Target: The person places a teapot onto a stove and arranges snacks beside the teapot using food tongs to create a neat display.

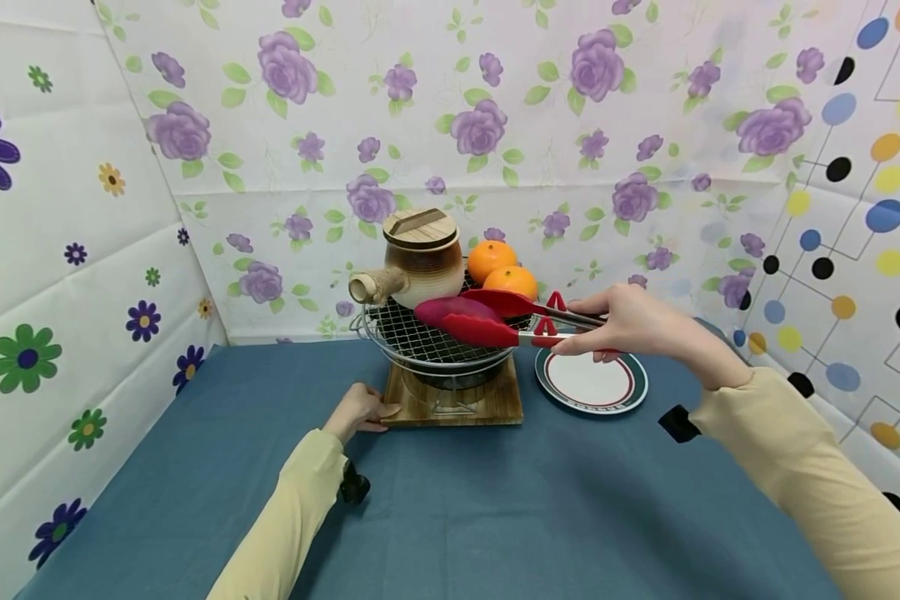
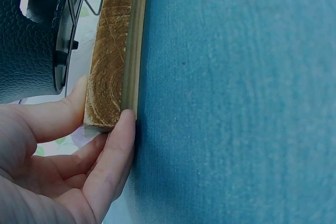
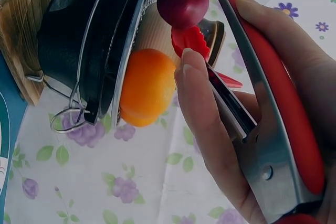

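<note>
With our right hand (image 1: pixel 633 323) squeezing red tongs (image 1: pixel 506 321) around a purple sweet potato (image 1: pixel 453 311) just above the grill mesh (image 1: pixel 420 337), our left hand (image 1: pixel 358 412) bracing the wooden base (image 1: pixel 457 406) on the bench (image 1: pixel 450 517), we judge a steady carry rightward to the plate (image 1: pixel 592 385) comes next.

On the counter (image 1: pixel 495 517): board (image 1: pixel 495 404) at centre, stove (image 1: pixel 442 375) on it, wire rack (image 1: pixel 412 337) on top. On the rack: pot (image 1: pixel 420 254) at left, two oranges (image 1: pixel 502 268) behind at right. Plate (image 1: pixel 592 385) just right of the board.
</note>
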Demonstrator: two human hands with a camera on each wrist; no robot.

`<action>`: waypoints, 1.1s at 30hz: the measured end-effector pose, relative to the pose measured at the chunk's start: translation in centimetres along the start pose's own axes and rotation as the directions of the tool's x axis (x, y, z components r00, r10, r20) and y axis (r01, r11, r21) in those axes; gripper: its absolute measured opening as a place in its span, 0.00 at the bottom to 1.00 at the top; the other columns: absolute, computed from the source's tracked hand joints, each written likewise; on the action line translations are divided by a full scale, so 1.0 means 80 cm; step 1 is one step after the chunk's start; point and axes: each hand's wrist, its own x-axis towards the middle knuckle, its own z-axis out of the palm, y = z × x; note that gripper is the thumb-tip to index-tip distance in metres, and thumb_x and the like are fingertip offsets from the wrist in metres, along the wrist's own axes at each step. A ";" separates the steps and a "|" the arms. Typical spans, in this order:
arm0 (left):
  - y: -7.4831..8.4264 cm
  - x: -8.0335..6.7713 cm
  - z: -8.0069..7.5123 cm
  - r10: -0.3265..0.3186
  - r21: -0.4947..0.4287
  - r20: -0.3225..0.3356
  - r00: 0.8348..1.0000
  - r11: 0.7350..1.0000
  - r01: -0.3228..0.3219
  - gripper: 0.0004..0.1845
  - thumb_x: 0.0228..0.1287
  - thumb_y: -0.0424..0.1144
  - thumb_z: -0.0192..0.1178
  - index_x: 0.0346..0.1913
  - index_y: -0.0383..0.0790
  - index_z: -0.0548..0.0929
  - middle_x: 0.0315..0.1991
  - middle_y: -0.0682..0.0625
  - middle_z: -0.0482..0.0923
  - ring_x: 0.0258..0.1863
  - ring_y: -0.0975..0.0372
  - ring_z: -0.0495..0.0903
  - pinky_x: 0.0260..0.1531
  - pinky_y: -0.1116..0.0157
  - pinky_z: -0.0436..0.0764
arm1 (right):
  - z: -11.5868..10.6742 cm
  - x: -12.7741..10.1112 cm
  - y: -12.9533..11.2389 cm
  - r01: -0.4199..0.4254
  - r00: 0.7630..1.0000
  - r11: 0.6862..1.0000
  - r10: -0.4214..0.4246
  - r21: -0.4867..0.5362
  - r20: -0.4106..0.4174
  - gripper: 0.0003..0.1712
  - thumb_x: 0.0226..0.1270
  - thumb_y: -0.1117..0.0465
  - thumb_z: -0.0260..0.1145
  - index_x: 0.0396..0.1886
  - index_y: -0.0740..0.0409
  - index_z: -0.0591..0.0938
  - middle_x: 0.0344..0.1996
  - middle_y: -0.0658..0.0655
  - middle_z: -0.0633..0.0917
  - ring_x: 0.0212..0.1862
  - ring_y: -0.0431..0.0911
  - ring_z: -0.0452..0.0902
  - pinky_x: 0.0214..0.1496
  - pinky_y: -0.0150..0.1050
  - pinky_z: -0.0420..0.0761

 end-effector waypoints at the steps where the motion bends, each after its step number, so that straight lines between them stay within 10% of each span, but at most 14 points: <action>1: 0.000 0.001 0.000 0.001 -0.003 0.000 1.000 1.000 -0.001 0.21 0.57 0.19 0.53 0.20 0.42 0.55 0.16 0.49 0.51 0.12 0.62 0.58 0.24 0.59 0.81 | 0.000 0.000 0.000 0.003 1.000 1.000 -0.003 0.000 0.000 0.47 0.45 0.37 0.69 0.61 0.60 0.69 0.13 0.52 0.79 0.18 0.47 0.74 0.25 0.39 0.73; 33: 0.001 -0.004 -0.001 0.011 -0.027 0.003 1.000 1.000 -0.011 0.28 0.53 0.25 0.63 0.17 0.45 0.52 0.12 0.52 0.48 0.11 0.63 0.53 0.25 0.60 0.81 | 0.012 0.015 -0.004 0.009 1.000 1.000 -0.009 -0.023 0.001 0.47 0.46 0.39 0.70 0.60 0.63 0.70 0.14 0.51 0.80 0.20 0.45 0.76 0.24 0.42 0.75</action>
